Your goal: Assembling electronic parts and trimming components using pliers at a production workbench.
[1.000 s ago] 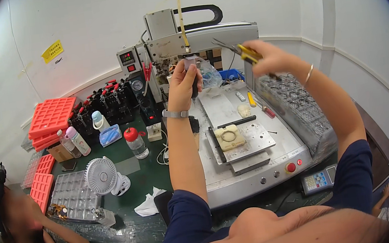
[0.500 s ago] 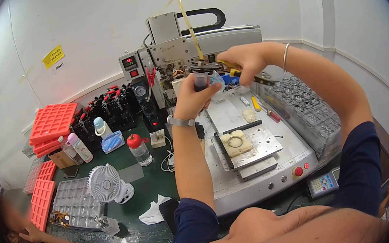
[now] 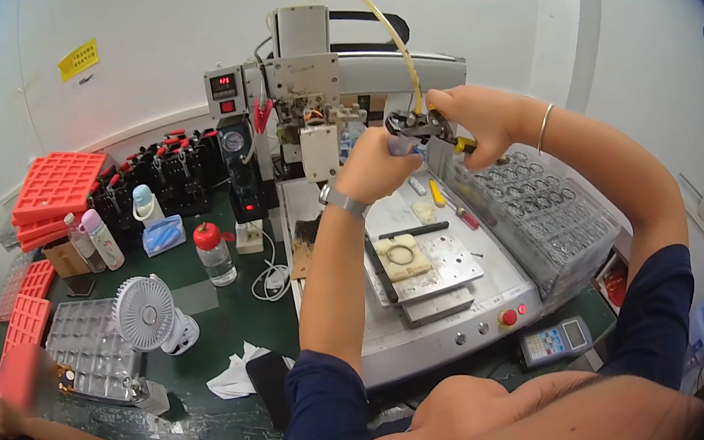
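Note:
My left hand (image 3: 376,165) is raised over the far part of the machine bed, its fingers wrapped round a greyish translucent tube (image 3: 403,145). Just right of it, my right hand (image 3: 486,118) grips locking pliers (image 3: 419,123) with dark metal jaws and yellow grips. The jaws are at the upper end of the tube, where a yellowish hose (image 3: 406,55) comes down. My fingers hide how the jaws, hose and tube meet. Below, on a metal plate (image 3: 445,270), a cream block (image 3: 402,256) carries a ring.
The dispensing machine's head (image 3: 314,108) stands behind my left hand. On the bed lie a yellow cutter (image 3: 436,193) and a red-handled screwdriver (image 3: 467,218). Stacked clear trays (image 3: 539,203) flank it at right. A bottle (image 3: 215,257) and white fan (image 3: 147,312) stand left; a co-worker's hand (image 3: 1,413) is beyond.
Both my hands, with the tube and pliers, have shifted right relative to the machine, away from its head. The hose now bends further right. The whole view has turned slightly.

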Action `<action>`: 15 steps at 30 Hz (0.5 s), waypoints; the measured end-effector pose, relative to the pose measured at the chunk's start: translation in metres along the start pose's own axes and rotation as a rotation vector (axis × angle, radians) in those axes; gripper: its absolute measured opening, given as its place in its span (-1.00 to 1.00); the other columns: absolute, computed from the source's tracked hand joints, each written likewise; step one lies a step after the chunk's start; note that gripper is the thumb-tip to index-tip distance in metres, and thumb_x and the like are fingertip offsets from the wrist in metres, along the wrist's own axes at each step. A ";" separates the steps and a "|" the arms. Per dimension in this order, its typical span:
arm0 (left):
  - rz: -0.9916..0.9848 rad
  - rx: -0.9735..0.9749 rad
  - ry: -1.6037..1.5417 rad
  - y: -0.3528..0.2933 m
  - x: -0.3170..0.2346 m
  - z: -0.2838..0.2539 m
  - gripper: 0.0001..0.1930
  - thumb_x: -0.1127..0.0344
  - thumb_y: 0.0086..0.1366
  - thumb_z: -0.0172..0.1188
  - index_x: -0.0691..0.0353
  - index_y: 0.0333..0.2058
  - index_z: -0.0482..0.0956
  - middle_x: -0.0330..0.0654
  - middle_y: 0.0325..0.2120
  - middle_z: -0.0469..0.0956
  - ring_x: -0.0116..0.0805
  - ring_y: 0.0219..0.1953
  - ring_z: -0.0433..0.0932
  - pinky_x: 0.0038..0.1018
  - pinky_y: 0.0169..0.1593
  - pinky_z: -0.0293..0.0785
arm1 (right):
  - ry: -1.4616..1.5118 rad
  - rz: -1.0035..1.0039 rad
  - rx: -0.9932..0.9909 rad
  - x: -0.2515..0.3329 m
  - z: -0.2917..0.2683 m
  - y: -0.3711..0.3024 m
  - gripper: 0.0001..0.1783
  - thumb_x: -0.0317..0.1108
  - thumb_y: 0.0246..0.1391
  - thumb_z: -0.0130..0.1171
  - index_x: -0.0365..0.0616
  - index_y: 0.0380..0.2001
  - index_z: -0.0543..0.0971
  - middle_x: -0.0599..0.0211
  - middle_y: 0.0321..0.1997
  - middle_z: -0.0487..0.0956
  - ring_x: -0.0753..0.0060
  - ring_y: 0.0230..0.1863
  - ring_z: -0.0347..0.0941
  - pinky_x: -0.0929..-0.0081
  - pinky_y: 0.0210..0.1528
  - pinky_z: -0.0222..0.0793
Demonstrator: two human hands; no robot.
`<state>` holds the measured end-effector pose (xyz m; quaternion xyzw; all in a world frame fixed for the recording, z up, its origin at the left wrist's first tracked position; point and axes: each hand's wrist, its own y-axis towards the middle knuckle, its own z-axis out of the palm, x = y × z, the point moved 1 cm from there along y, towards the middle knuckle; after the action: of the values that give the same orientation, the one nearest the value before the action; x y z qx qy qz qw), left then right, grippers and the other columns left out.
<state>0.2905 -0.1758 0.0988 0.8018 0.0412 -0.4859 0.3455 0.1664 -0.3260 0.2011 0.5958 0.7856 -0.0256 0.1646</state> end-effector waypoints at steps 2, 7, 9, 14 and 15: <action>0.020 0.053 0.015 -0.001 0.000 0.001 -0.78 0.39 0.05 0.24 0.35 -0.66 0.45 -0.30 -0.77 0.37 -0.52 -0.74 0.31 -0.47 -0.64 0.25 | 0.020 -0.002 0.004 0.001 0.005 -0.004 -0.33 -0.23 -0.52 0.33 -0.24 -0.31 0.20 0.01 -0.44 0.41 -0.13 -0.38 0.37 0.20 -0.35 0.33; -0.068 0.016 -0.111 0.005 0.008 0.007 -0.76 0.46 0.03 0.27 0.16 -0.66 0.36 -0.31 -0.79 0.35 -0.54 -0.84 0.28 -0.51 -0.76 0.15 | 0.259 0.105 0.135 0.008 -0.001 -0.003 -0.41 -0.27 -0.51 0.26 -0.26 -0.36 0.22 0.18 -0.59 0.33 0.18 -0.56 0.25 0.36 -0.51 0.20; -0.102 -0.036 -0.088 0.008 0.007 0.008 -0.83 0.43 0.02 0.24 0.25 -0.63 0.41 -0.26 -0.75 0.40 -0.46 -0.77 0.36 -0.45 -0.69 0.26 | 0.304 0.141 0.163 0.004 0.002 -0.002 -0.43 -0.28 -0.52 0.25 -0.26 -0.37 0.23 0.21 -0.61 0.32 0.25 -0.57 0.22 0.38 -0.53 0.17; -0.022 -0.262 0.119 0.005 0.001 0.003 -0.85 0.40 -0.02 0.21 0.39 -0.53 0.52 -0.06 -0.62 0.56 -0.18 -0.57 0.55 -0.33 -0.42 0.46 | 0.414 0.201 0.166 0.005 0.008 0.005 -0.47 -0.29 -0.52 0.22 -0.28 -0.40 0.25 0.27 -0.64 0.27 0.37 -0.61 0.15 0.40 -0.57 0.09; 0.040 -0.311 0.191 0.003 -0.001 0.002 -0.83 0.38 -0.02 0.22 0.40 -0.53 0.50 -0.07 -0.65 0.53 -0.21 -0.60 0.53 -0.34 -0.45 0.45 | 0.445 0.183 0.135 0.004 0.011 0.005 -0.46 -0.29 -0.52 0.21 -0.29 -0.39 0.25 0.28 -0.65 0.26 0.38 -0.61 0.14 0.40 -0.58 0.09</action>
<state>0.2895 -0.1790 0.1007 0.7818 0.1325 -0.3886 0.4693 0.1729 -0.3231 0.1908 0.6651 0.7418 0.0690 -0.0510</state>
